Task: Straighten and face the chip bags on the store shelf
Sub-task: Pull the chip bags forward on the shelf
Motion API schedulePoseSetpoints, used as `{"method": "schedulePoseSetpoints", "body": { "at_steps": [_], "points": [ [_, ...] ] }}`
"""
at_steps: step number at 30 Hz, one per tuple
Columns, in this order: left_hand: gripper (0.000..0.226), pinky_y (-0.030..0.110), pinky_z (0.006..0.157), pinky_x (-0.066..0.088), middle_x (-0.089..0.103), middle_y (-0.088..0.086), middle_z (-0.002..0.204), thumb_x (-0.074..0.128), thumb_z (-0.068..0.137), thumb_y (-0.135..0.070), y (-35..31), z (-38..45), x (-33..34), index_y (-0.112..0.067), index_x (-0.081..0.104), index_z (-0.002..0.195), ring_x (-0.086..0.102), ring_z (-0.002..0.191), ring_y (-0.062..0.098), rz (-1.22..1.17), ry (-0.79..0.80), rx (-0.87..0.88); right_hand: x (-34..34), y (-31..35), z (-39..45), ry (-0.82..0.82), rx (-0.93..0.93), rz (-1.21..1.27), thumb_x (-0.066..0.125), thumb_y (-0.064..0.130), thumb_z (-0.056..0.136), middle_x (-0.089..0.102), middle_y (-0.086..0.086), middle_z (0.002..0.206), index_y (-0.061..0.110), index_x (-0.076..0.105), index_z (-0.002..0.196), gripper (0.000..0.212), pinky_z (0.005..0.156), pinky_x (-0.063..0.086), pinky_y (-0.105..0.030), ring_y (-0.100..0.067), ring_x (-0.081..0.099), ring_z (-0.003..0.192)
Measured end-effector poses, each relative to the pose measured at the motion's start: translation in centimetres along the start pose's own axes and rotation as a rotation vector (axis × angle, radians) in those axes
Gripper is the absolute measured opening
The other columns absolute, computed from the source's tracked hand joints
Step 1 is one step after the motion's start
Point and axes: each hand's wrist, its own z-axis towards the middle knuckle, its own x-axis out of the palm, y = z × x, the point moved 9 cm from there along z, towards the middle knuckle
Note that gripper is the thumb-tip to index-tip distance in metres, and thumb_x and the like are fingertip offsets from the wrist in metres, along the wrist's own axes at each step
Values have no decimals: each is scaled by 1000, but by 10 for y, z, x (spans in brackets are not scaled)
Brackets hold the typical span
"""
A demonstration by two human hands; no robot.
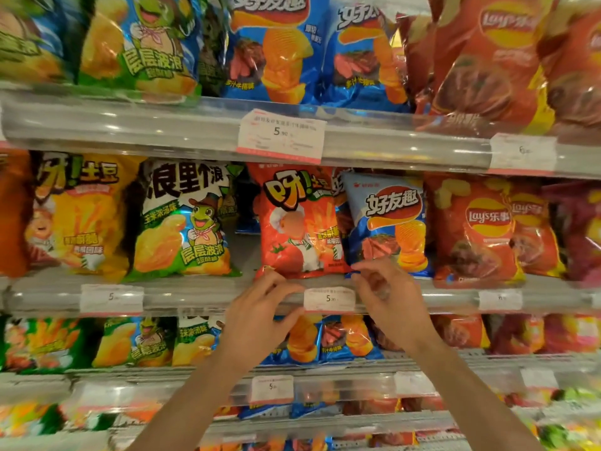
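Chip bags fill a store shelf unit with several tiers, each shelf edge carrying a clear rail with white price tags (329, 299). On the middle shelf (195, 296) a red bag (297, 222) stands upright and face-out, with a blue bag (388, 222) just beside it, tilted and overlapping its right edge. The left hand (260, 315) reaches up with curled fingers pinching the red bag's bottom left corner. The right hand (388, 296) has its fingertips at the blue bag's bottom edge; whether it grips cannot be told. Yellow, green and red bags line the same shelf on both sides.
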Motion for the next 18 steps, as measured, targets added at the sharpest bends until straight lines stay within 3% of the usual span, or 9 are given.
{"method": "schedulePoseSetpoints", "body": {
  "at_steps": [3,7,10,12,15,18],
  "points": [
    [31,26,61,55,56,-12,102,67,83,-47,1,2,0,-31,67,110,61,87,5,2,20,-23,-5,15,36,-12,10,45,72,24,92,62,1,110,22,63,121,31,84,56,-28,-9,63,95],
    [33,25,64,54,54,-15,102,62,84,-51,2,3,1,-32,67,111,57,86,2,-17,52,-44,28,17,84,261,110,186,78,31,85,46,3,144,33,36,147,75,109,46,-37,-14,52,128],
    [32,26,64,55,53,-16,103,71,83,-46,3,3,2,-33,66,112,57,86,1,-18,64,-54,44,14,106,341,161,248,85,42,71,44,6,151,45,27,148,97,112,44,-46,-19,50,135],
    [33,25,63,55,53,-16,103,75,82,-43,3,3,1,-33,66,112,57,85,0,-16,66,-58,50,13,113,360,177,316,88,36,67,49,5,149,47,28,149,103,110,47,-45,-18,52,134],
    [33,20,63,53,54,-16,103,76,81,-43,1,3,1,-33,67,111,57,83,-1,-3,70,-58,53,14,111,357,197,403,86,9,76,55,2,142,30,32,155,97,105,51,-34,-16,56,129],
    [33,14,63,48,55,-17,102,75,81,-45,1,3,1,-33,67,110,56,84,-1,10,68,-63,46,24,111,262,138,399,86,10,76,53,7,143,31,36,154,95,108,48,-33,-12,53,130]
  ]
}}
